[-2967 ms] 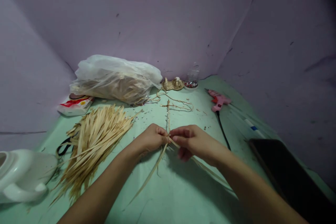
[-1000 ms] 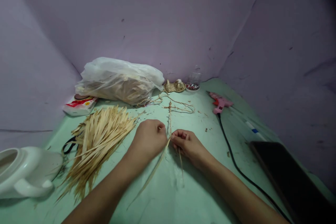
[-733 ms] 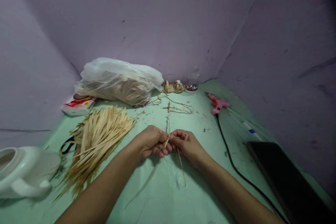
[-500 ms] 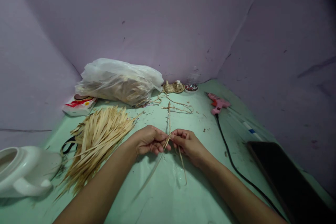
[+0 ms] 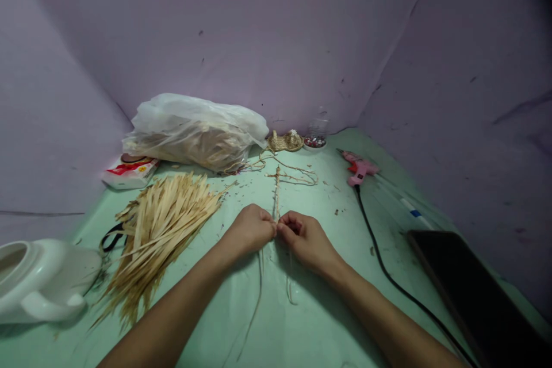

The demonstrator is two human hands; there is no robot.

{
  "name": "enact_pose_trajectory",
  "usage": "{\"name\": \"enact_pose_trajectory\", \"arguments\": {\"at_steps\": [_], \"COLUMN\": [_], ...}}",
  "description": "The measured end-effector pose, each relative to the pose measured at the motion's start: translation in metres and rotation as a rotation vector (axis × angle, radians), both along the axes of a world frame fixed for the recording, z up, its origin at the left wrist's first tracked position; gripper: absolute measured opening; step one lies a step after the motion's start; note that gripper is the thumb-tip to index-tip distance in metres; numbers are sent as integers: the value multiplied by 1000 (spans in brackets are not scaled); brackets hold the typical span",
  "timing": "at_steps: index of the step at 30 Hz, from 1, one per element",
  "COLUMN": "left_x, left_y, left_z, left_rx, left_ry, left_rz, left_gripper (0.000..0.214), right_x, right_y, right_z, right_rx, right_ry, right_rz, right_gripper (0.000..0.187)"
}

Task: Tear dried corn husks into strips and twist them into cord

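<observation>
A thin twisted fiber cord (image 5: 277, 190) runs from the middle of the table toward me, and its near end meets both my hands. My left hand (image 5: 254, 229) is closed on one loose strand, whose tail (image 5: 260, 287) hangs down toward the table's near side. Close against it, my right hand (image 5: 305, 236) pinches the cord's end between thumb and finger, with a shorter strand tail (image 5: 290, 282) below. The exact crossing of the strands is hidden by the fingertips. To the left lies a bundle of dry, flat straw-colored strips (image 5: 168, 230).
Behind are a plastic bag (image 5: 196, 132), a small woven slipper-shaped piece (image 5: 284, 141) and a container of beads (image 5: 314, 141). A pink glue gun (image 5: 360, 168) with black cord and a dark flat device (image 5: 470, 293) lie right. A white ceramic vessel (image 5: 47, 282) lies left.
My left hand has rolled over, its back now upward and fingers curled in. Both strand tails have shifted and hang more steeply. The right hand stays nearly in place.
</observation>
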State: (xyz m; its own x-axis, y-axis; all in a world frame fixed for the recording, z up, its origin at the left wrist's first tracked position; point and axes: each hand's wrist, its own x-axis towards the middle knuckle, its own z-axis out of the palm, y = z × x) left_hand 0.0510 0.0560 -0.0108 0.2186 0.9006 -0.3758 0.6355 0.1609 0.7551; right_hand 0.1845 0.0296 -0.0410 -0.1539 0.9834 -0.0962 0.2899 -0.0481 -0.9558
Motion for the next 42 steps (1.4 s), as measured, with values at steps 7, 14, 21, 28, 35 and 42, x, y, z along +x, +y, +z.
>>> {"name": "enact_pose_trajectory", "arguments": {"at_steps": [7, 14, 21, 28, 35, 42], "left_x": [-5, 2, 7, 0, -3, -3], "left_y": [7, 2, -3, 0, 1, 3], "left_z": [-4, 4, 13, 15, 16, 11], "left_rx": [-20, -85, -182, -205, -236, -252], "left_ry": [-100, -153, -262, -317, -310, -306], "left_rz": [-41, 50, 164, 117, 115, 74], "left_gripper": [11, 15, 9, 7, 6, 9], "right_x": [14, 4, -26, -13, 29, 85], "right_y": [-3, -16, -44, -35, -26, -10], "right_z": [29, 50, 44, 52, 85, 96], "right_rx": [212, 187, 272, 184, 51, -26], "right_ry": [-467, -848, -1100, -940, -840, -704], "right_rz": [138, 138, 297, 265, 339, 141], "right_gripper": [21, 23, 26, 22, 18, 11]}}
